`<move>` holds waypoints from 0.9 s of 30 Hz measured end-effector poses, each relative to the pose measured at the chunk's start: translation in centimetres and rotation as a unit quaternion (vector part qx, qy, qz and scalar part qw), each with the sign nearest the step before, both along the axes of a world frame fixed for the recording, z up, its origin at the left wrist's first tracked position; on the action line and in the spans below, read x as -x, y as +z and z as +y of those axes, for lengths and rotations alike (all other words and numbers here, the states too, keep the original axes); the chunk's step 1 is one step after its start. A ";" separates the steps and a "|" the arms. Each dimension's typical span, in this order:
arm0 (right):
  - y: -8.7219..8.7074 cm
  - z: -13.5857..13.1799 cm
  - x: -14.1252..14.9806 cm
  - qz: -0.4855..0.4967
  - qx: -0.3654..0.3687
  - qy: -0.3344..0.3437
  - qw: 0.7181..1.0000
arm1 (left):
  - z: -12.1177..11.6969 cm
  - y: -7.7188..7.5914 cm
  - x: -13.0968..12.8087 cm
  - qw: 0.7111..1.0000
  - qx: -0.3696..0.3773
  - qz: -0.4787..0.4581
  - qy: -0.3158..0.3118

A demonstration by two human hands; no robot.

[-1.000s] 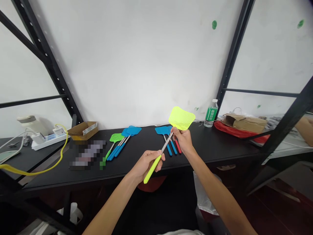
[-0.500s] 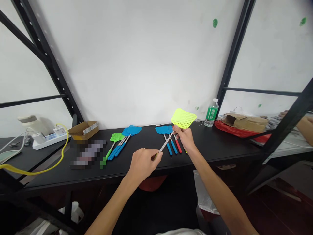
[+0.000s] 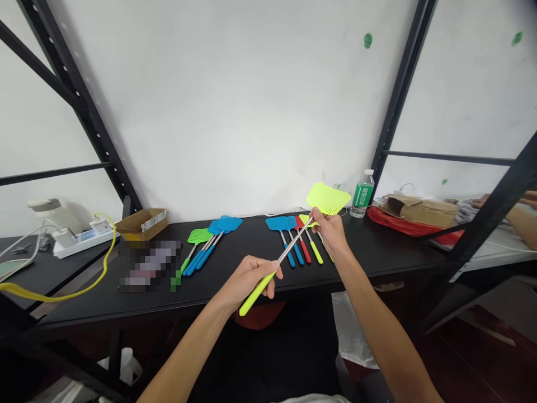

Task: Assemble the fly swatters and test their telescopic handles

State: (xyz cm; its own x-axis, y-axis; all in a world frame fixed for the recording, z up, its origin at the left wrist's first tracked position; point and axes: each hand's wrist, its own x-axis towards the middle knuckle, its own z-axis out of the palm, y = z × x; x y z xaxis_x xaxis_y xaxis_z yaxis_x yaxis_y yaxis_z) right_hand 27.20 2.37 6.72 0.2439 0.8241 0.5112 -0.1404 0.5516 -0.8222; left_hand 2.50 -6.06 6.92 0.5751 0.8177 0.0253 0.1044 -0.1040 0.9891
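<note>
A yellow fly swatter (image 3: 328, 198) with a metal shaft hangs slantwise above the table, held by both my hands. My left hand (image 3: 248, 277) pinches it where shaft meets handle, the thumb lying on top; the handle's lower end sticks out freely. Just beneath the swatter's head, my right hand (image 3: 330, 229) is closed on the shaft. Behind the held swatter lies a row: blue swatters (image 3: 278, 224), a red one (image 3: 306, 252) and a yellow one (image 3: 316, 252), with another handle partly hidden by my right hand. Further left rest a green swatter (image 3: 200, 235) and several blue swatters (image 3: 230, 224).
On the black table (image 3: 247, 235) an open cardboard box (image 3: 142, 226) stands left, near a power strip (image 3: 81, 242) and yellow cable (image 3: 109, 257). A water bottle (image 3: 363, 195) stands by the right post. Another person's arm (image 3: 522, 221) shows far right.
The held swatter has shifted right, its head moving with my right hand. My left hand's fingers have loosened and turned, exposing the yellow handle. The yellow swatter on the table is now more visible.
</note>
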 end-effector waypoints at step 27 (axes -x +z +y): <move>0.2 -0.2 -0.8 0.056 0.039 -0.006 0.998 | -0.7 1.5 1.4 0.913 -0.304 0.248 0.111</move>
